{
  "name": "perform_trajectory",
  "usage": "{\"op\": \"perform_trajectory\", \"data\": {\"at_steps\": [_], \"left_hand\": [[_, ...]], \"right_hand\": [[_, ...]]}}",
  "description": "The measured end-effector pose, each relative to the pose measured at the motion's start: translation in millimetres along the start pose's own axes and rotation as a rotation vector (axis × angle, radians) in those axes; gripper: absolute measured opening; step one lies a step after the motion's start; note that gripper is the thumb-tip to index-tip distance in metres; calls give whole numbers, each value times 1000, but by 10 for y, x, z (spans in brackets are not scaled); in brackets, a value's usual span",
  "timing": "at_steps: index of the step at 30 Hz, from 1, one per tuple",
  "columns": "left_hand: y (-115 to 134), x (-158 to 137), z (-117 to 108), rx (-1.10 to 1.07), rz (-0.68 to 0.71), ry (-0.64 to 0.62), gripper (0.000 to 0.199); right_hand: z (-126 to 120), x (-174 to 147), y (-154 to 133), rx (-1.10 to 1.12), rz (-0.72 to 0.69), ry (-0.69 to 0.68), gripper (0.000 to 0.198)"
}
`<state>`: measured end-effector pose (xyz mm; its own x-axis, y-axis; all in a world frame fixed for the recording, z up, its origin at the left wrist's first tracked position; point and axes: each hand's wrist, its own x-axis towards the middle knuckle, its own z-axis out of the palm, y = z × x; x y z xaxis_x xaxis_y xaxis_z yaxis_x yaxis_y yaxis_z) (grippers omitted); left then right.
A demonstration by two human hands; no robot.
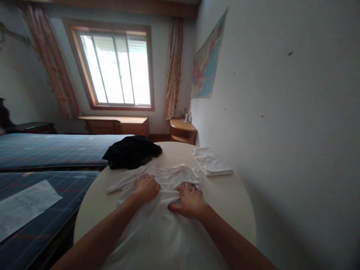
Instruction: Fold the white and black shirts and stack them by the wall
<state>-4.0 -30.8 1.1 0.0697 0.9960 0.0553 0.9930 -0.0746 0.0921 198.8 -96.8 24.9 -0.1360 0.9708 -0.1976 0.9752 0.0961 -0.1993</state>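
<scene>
A white T-shirt point(168, 232) lies spread on the round cream table point(92, 210), its neckline toward the far side and its lower part toward me. On the left of its chest rests my left hand point(147, 186), palm down with the fingers slightly bent on the cloth. My right hand point(189, 201) presses on the right side of the chest, thumb and fingers apart. Creases run across the fabric between the two hands. The right sleeve area looks bunched, while the left sleeve reaches outward.
A black garment point(132, 152) lies heaped at the table's far left. Folded white cloth point(212, 161) sits at the far right, near the wall point(281, 150). Left of the table are blue plaid mattresses point(64, 150), one with a paper sheet point(28, 206) on it.
</scene>
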Motion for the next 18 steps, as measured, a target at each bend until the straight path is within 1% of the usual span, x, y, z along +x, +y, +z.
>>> {"op": "perform_trajectory", "data": {"at_steps": [3,5,7,9,11,14,16,18], "left_hand": [[81,193,132,-34,49,120,52],[88,263,238,-35,35,183,55],[66,285,317,-30,6,191,58],[21,262,359,-33,-19,154,61],[-36,200,370,-27,-26,120,63],[-134,72,336,9,-16,100,63],[-192,2,267,27,-12,93,60],[-224,-24,160,-2,-11,59,54]], "right_hand": [[76,237,59,45,-14,-33,103],[139,352,88,54,-39,-4,100],[195,415,105,46,-63,64,93],[241,420,106,35,-75,114,88],[282,361,92,32,-85,123,87],[331,160,36,29,-106,86,90],[330,-18,-26,22,-129,58,91],[278,-178,-96,13,-154,12,92]]}}
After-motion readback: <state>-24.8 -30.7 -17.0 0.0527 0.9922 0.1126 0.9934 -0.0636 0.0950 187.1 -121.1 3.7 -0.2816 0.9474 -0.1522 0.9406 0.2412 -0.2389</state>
